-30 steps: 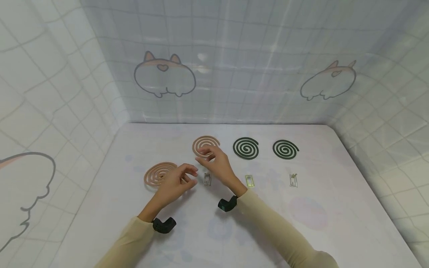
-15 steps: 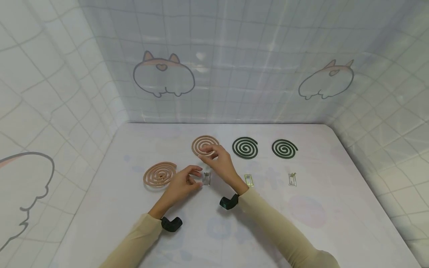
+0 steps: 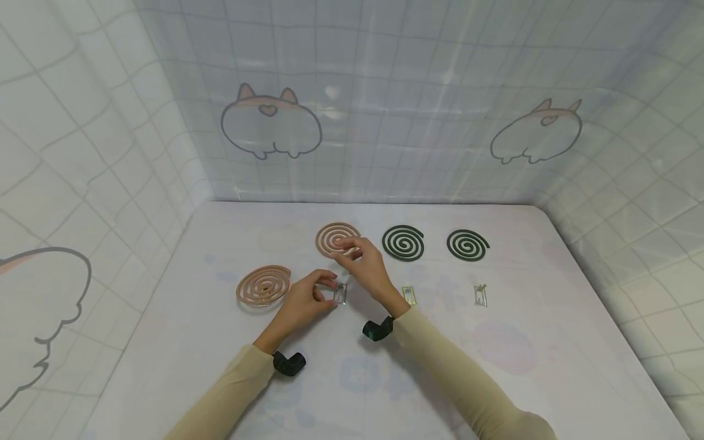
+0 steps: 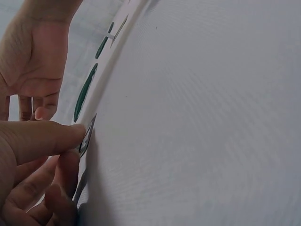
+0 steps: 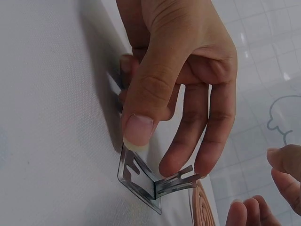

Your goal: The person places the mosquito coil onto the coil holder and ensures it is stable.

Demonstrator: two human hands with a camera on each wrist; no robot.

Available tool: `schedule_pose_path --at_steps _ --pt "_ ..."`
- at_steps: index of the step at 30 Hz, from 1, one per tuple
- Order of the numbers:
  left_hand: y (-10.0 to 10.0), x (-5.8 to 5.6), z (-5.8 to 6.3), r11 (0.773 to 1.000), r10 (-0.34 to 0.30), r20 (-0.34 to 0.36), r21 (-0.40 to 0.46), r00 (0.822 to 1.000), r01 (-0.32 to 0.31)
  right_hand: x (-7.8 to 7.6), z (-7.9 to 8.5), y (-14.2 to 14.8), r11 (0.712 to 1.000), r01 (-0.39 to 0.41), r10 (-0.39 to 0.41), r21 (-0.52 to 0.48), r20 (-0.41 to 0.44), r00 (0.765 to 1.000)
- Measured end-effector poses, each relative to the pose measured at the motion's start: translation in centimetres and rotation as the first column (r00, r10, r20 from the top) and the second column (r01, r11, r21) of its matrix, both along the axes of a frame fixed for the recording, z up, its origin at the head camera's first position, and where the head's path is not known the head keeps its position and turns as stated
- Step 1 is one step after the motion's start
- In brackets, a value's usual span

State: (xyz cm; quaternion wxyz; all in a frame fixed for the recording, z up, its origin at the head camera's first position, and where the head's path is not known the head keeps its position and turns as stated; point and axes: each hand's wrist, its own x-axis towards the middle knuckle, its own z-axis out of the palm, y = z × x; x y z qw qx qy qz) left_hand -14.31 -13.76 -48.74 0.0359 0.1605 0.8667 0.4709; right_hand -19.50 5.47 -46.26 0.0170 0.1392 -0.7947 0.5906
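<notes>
L hand (image 3: 301, 300) straddles a silver rectangular metal stand w/ bent-up prong (image 5: 162, 187) on the white table (image 3: 550, 305): thumb at base edge, fingertips by prong, prob. b/c it's thin & low. Can't tell if they're clamped on it. R hand (image 3: 365, 264) hovers just beyond, fingers loosely bent, nothing held. R wrist cam shows the prong's forked, too tiny in head view; only head view has the leftmost tan spiral coil (image 3: 250, 288), prob. propped on something.

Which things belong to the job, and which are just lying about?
Probably the job: left hand, right hand, held stand, far brown coil, near brown coil.
Lying about, perhaps for later: left green coil, right green coil, yellowish stand, rightmost stand.
</notes>
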Motion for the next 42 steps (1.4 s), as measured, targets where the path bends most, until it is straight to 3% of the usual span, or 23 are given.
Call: schedule_pose_path --at_steps 6,19,42 --pt "0.1 -0.3 -0.2 0.999 0.041 0.031 -0.029 0.999 -0.040 -0.4 -0.2 0.1 1.000 0.006 -0.006 0.009 0.012 1.000" --pt "0.5 -1.2 0.1 0.994 0.058 0.058 -0.099 0.997 -0.052 -1.0 -0.5 0.3 1.000 0.009 -0.009 0.007 0.031 0.999" --pt "0.6 -1.1 -0.3 0.998 0.059 0.077 -0.026 0.995 -0.058 -1.5 -1.2 -0.2 0.999 0.015 -0.011 -0.038 0.082 0.997"
